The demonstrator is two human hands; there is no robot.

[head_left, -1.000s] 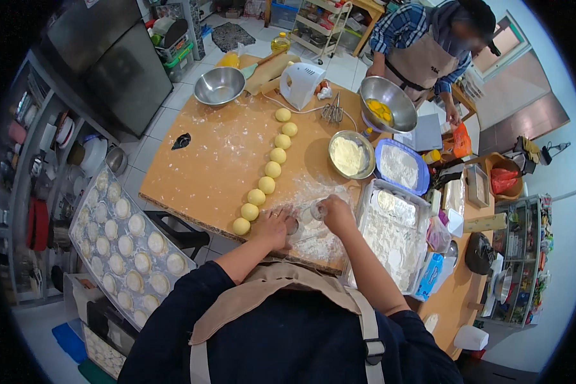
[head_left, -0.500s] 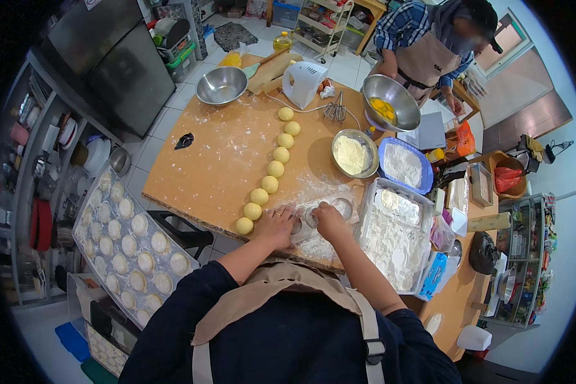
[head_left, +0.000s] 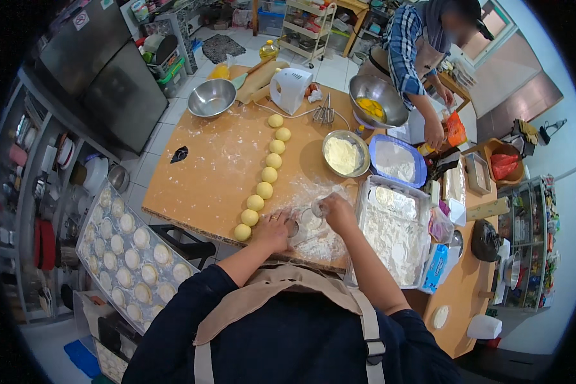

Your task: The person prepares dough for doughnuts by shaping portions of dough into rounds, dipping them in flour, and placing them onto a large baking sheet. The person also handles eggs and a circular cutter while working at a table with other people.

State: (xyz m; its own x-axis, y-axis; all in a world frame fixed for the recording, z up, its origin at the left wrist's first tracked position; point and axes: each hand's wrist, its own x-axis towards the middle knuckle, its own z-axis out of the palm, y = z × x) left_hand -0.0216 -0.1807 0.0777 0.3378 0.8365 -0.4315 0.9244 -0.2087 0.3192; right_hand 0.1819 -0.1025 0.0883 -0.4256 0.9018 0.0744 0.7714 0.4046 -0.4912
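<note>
On the flour-dusted table, my right hand (head_left: 337, 213) grips a small round cutter (head_left: 318, 208), mostly hidden by the fingers, over a thin floured sheet of dough (head_left: 312, 222). Round outlines show in the sheet. My left hand (head_left: 272, 232) lies flat with fingers spread at the sheet's left edge, beside a round cut mark. A row of several yellow dough balls (head_left: 264, 190) runs from near my left hand toward the far side. To the right stands a white tray of flour (head_left: 390, 246) with flat round pieces at its far end.
Beyond the tray are a blue tray of flour (head_left: 397, 160), a bowl of pale powder (head_left: 342, 155) and a steel bowl with egg yolks (head_left: 390, 105). A co-worker (head_left: 406, 57) stands at back right. Left, a tray (head_left: 134, 256) bears several dough rounds. A mixer (head_left: 290, 89) sits far.
My right hand has shifted right and away from me with the cutter. My left hand stays on the dough edge. The co-worker now reaches an arm toward the orange packet.
</note>
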